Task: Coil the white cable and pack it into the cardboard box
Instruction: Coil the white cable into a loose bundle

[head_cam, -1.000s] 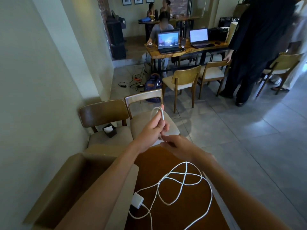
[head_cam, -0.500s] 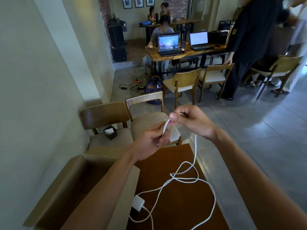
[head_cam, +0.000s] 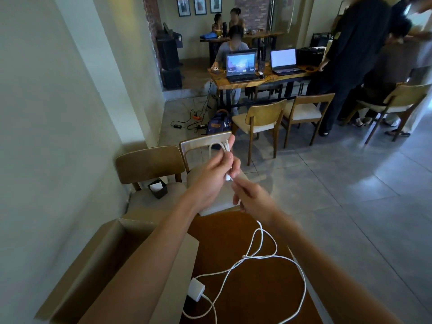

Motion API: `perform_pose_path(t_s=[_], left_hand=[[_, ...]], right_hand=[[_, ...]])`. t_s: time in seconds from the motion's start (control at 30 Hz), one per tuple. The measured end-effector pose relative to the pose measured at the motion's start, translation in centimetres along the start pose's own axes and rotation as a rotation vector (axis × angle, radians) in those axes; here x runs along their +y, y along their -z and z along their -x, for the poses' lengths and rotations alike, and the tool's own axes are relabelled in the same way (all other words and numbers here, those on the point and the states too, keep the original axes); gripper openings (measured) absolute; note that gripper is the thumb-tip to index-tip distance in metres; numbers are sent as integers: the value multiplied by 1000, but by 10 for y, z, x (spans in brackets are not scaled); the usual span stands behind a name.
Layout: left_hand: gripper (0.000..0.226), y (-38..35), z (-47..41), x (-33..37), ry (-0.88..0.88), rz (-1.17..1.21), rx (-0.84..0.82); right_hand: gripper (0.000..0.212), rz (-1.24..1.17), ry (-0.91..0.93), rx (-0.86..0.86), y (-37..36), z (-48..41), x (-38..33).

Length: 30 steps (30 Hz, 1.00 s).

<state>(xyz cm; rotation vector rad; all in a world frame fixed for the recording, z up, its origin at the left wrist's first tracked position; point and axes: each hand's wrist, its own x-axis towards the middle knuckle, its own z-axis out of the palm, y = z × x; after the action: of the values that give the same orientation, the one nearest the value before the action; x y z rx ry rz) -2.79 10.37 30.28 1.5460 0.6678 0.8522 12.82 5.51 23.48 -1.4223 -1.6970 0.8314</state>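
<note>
The white cable (head_cam: 261,256) lies in loose loops on the dark brown table (head_cam: 245,300), ending at a small white adapter block (head_cam: 196,289) by the box. My left hand (head_cam: 216,174) is raised above the table's far edge and pinches a few short coils of the cable, which stick up past my fingers. Just below it, my right hand (head_cam: 252,197) grips the strand running down to the table. The open cardboard box (head_cam: 98,258) stands at the table's left, partly hidden by my left forearm.
Two wooden chairs (head_cam: 149,164) stand beyond the table against the left wall, one holding a small black holder (head_cam: 159,188). Farther off are more chairs, a table with two laptops (head_cam: 240,66), seated people and a standing person in black (head_cam: 346,66).
My right hand came down from its raised position to just below my left hand, laying another loop there. The slack on the table has shifted and shortened.
</note>
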Motion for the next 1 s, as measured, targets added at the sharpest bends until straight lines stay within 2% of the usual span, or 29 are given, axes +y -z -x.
perform_pose_path(t_s=[0.07,0.23,0.4,0.53,0.63,0.7,0.8,0.87,0.93,1.0], left_hand=[[49,3,-2,-3,23,-114,22],[50,2,6,-9,119,-372,-71],[25,2,23,-12,160,-442,-206],[27,3,33,-4,170,-369,-296],[26,9,41,-3,187,-260,-317],[27,9,41,-3,215,-279,-374],[33,7,40,3,233,-176,-565],[39,8,41,10,164,-82,-675],[41,9,40,11,71,-68,-637],[41,11,30,13,4,-52,-465]], right_hand=[[34,120,61,-84,-1,7,-2],[21,326,148,-252,25,14,-20],[18,257,142,-363,58,14,-40],[15,43,226,-428,80,10,-51],[8,-40,268,-304,87,2,-51],[9,-89,306,-218,87,-5,-50],[15,-195,386,-168,84,-13,-49],[11,-318,388,-54,79,-16,-47],[10,-383,361,97,69,-16,-40],[20,-386,321,156,52,-13,-32]])
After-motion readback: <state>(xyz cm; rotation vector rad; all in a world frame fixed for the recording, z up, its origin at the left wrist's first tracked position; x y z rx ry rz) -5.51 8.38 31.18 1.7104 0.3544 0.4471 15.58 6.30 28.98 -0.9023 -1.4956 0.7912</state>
